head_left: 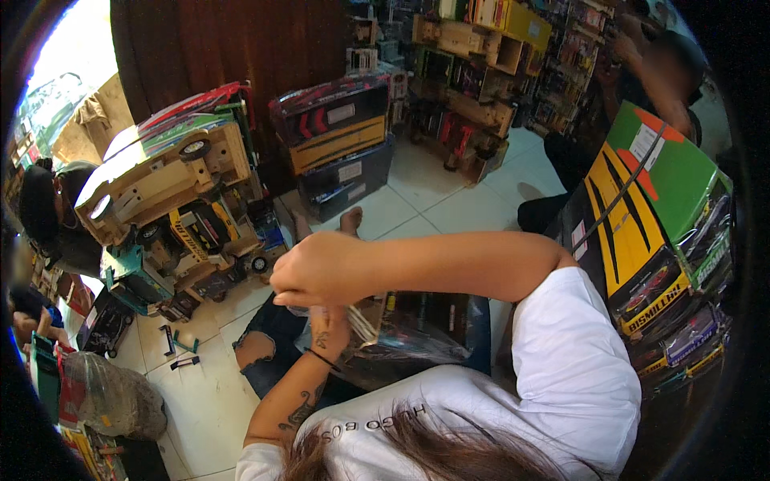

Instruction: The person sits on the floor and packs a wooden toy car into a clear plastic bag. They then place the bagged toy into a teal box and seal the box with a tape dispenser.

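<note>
My right arm reaches across in front of me from the right. My right hand (317,268) is closed, fingers curled; what it holds, if anything, does not show. Just below it is my left hand (330,322), its fingers mostly hidden behind the right one. A dark, boxy thing in clear plastic film (417,341) rests on my lap, close to both hands. Beside the left hand, a pale, striped edge (365,325) shows, its kind unclear.
Wooden toy trucks (172,188) are piled at left, with small coloured pieces (183,353) on the tiles. Left of me stands a film-wrapped bundle (116,393). Boxy painted toy truck bodies (634,208) stack at right, near another person (666,76). Dark boxes (345,172) stand ahead.
</note>
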`<action>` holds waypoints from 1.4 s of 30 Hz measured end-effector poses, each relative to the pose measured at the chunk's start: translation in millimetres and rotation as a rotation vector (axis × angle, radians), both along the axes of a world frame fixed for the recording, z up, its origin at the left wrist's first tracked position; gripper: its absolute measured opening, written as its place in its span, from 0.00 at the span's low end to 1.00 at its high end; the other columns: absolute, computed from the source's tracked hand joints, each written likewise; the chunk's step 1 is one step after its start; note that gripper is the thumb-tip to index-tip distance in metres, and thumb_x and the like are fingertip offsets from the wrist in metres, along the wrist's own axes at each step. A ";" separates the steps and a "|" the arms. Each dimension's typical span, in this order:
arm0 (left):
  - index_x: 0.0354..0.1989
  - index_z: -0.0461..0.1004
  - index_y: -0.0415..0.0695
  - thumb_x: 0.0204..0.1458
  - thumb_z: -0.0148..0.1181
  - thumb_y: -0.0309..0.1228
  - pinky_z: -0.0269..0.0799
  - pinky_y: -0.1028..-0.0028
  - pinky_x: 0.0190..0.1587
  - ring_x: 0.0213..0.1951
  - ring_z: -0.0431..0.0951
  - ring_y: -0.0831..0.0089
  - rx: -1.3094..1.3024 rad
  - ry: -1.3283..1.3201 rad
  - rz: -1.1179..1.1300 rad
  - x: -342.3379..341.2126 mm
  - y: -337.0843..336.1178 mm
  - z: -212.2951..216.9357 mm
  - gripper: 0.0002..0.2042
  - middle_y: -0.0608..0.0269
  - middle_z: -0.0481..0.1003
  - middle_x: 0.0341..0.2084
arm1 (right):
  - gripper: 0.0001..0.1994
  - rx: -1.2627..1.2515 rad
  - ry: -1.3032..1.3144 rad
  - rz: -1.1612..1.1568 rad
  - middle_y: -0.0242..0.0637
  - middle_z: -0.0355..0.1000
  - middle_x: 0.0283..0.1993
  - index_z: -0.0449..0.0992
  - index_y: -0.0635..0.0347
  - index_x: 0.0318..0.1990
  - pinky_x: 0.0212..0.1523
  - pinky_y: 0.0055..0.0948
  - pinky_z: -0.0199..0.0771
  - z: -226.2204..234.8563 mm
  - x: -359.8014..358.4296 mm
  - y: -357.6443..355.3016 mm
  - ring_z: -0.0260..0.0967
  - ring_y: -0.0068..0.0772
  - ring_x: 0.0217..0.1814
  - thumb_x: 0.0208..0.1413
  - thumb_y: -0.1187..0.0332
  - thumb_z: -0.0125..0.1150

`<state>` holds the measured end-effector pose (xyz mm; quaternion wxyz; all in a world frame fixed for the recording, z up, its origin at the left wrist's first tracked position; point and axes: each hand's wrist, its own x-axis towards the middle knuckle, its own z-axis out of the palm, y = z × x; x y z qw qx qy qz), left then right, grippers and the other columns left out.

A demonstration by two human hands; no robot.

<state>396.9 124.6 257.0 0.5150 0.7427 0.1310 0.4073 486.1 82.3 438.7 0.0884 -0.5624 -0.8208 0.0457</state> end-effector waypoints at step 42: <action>0.56 0.64 0.37 0.62 0.37 0.53 0.67 0.62 0.54 0.51 0.71 0.61 -0.766 -0.225 0.164 -48.2 98.6 -6.4 0.29 0.52 0.70 0.50 | 0.28 0.539 0.462 0.485 0.41 0.74 0.45 0.75 0.59 0.44 0.50 0.36 0.69 4.8 52.6 36.3 0.71 0.37 0.47 0.48 0.43 0.63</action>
